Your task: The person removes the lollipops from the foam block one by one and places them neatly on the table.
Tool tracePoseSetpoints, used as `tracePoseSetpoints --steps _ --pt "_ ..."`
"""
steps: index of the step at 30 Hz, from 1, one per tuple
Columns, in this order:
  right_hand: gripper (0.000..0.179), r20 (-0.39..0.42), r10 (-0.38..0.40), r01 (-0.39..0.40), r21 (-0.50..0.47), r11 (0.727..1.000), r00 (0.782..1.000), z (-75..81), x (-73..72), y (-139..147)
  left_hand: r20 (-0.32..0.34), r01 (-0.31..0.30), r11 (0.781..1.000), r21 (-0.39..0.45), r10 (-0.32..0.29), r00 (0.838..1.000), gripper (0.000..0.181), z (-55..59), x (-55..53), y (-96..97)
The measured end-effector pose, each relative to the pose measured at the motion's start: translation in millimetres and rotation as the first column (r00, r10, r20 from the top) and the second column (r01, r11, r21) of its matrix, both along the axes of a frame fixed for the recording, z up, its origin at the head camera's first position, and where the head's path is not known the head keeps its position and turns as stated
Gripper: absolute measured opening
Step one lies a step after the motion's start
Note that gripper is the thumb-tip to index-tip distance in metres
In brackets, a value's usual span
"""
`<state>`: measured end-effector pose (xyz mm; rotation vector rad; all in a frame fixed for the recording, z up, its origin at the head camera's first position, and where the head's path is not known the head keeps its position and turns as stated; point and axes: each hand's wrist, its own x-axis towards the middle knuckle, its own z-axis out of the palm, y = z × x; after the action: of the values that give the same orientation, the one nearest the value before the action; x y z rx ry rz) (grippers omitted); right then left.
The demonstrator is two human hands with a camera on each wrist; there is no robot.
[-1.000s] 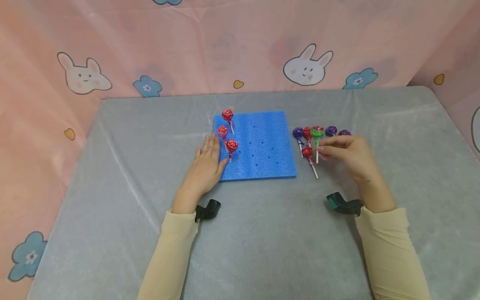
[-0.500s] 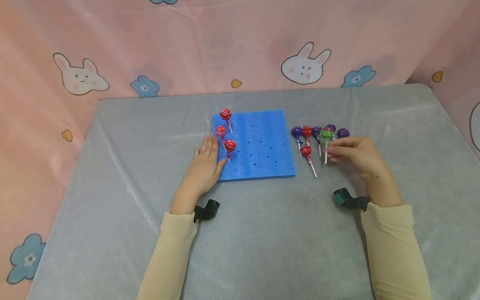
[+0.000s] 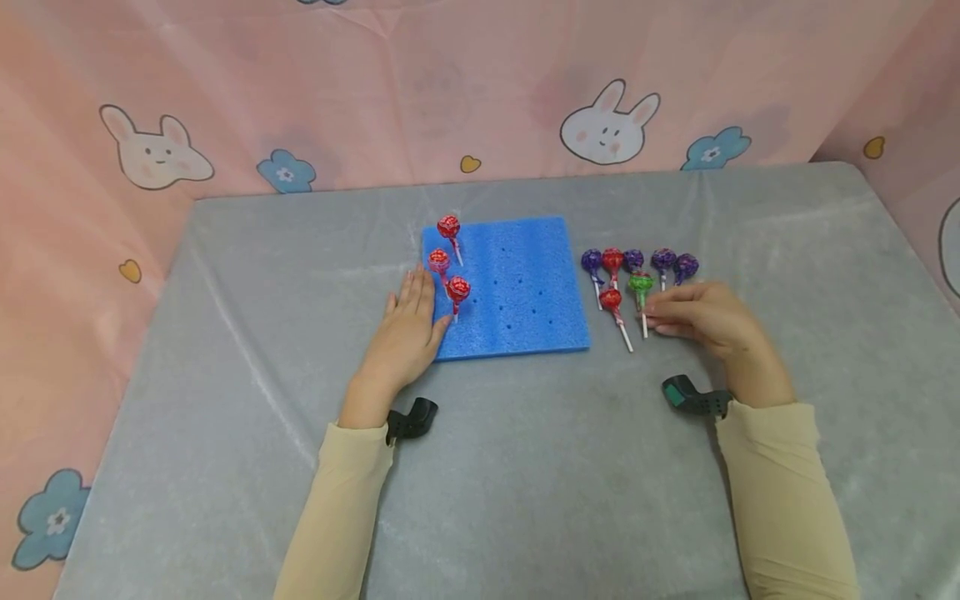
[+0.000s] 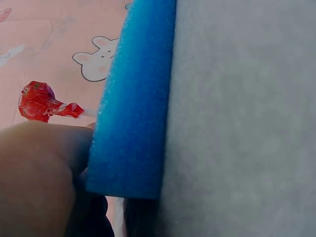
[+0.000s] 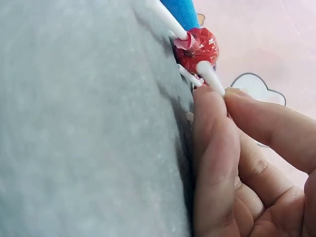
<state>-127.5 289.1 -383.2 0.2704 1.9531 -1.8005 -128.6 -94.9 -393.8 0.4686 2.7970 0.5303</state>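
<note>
My left hand [image 3: 401, 333] rests with straight fingers along the left edge of a blue foam board [image 3: 517, 333]. Three red-wrapped lollipops stand in the board's left side, the nearest one [image 3: 457, 289] by my thumb; a red lollipop [image 4: 37, 101] also shows above that hand in the left wrist view. On the right, my right hand [image 3: 701, 321] pinches the stick of a green lollipop [image 3: 641, 284] between thumb and fingers. That stick [image 5: 211, 78] sticks out from the fingertips in the right wrist view, where the green head is hidden.
Beside the board lie two red lollipops, the nearer one [image 3: 611, 301] closest to the held one. Several purple lollipops, one a dark one [image 3: 592, 260], lie in a row behind. Small holes dot the foam. A pink curtain [image 3: 375, 100] hangs behind the grey table [image 3: 525, 483].
The green lollipop first went right over the row, then came back a little left and nearer, uncovering the purple ones. My left hand stays at the foam edge.
</note>
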Motion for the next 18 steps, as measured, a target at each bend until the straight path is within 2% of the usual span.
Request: tracePoseSetpoints --steps 6,12,18 --pt "0.02 -0.016 0.065 -0.063 0.134 0.989 0.998 0.7 -1.0 -2.3 0.001 0.001 1.0 0.0 -0.001 1.0 0.066 -0.1 -0.1 -0.2" --pt "0.014 -0.027 0.104 -0.096 0.214 0.972 0.994 1.1 -0.7 -4.5 0.007 -0.001 1.0 0.001 0.001 1.0 0.066 0.2 -0.3 0.1" --pt "0.024 -0.046 0.132 -0.114 0.278 0.954 0.99 0.3 -1.2 -5.5 0.005 0.0 1.0 0.001 0.0 1.0 0.066 0.2 -0.4 0.3"
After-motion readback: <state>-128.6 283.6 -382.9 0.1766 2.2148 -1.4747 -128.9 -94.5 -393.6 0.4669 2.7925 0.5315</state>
